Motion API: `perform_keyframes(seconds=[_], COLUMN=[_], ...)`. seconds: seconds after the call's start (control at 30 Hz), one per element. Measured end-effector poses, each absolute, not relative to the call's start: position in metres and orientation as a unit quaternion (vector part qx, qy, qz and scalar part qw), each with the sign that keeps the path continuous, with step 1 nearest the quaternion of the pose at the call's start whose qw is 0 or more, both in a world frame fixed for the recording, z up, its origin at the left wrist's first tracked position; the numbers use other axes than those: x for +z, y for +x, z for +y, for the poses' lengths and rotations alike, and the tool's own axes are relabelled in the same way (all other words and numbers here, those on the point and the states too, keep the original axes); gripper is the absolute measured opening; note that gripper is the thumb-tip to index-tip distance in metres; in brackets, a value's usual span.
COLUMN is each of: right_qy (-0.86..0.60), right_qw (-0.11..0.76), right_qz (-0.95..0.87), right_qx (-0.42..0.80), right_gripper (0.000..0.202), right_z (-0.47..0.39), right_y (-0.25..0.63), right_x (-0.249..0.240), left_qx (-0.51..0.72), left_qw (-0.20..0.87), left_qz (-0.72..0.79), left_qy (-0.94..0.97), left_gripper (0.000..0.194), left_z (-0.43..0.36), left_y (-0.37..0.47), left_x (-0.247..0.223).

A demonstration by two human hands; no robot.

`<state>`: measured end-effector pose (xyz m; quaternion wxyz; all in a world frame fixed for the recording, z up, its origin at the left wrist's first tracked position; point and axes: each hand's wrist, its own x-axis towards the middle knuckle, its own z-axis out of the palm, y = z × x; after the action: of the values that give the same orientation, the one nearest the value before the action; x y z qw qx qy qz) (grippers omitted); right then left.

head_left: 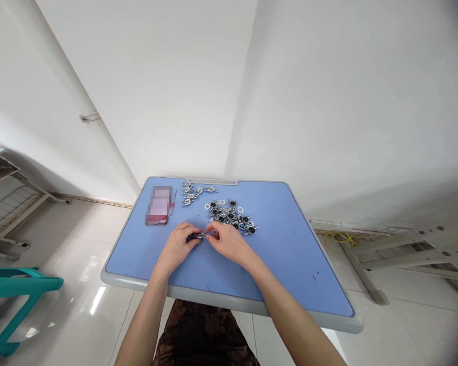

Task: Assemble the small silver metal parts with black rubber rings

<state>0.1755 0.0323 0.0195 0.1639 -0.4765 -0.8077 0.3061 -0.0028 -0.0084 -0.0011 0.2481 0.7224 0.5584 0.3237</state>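
Observation:
Over the middle of the blue table (229, 269), my left hand (178, 246) is closed on a small metal part (197, 236) with a dark section. My right hand (226, 241) pinches the other end of that same part, its thumb and forefinger drawn together. My fingers cover much of the piece, so its full shape is hidden. Just beyond my right hand lies a pile of small metal fittings with black round knobs (231, 216), mixed with flat silver plates (240, 209). Farther back, several silver metal pieces (199, 190) lie in a loose group.
A phone (159, 203) lies at the table's left, beside a thin tool with a red part (172, 205). White walls stand behind the table. A teal stool (23, 284) is at the left, and a desk frame (404, 254) with a yellow cord (341, 238) stands at the right.

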Motion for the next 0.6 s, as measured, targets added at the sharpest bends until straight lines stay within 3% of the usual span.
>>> perform_keyframes(seconds=[0.6], right_qy=[-0.439], right_qw=[0.185], right_qz=[-0.837], right_qx=[0.271], right_gripper=[0.007], right_z=[0.0299], right_y=[0.1693], right_x=[0.0123], left_qx=[0.326], left_qw=[0.252], left_qz=[0.566], left_qy=[0.714], left_gripper=[0.037], left_z=[-0.0093], left_y=[-0.0023], left_x=[-0.0036])
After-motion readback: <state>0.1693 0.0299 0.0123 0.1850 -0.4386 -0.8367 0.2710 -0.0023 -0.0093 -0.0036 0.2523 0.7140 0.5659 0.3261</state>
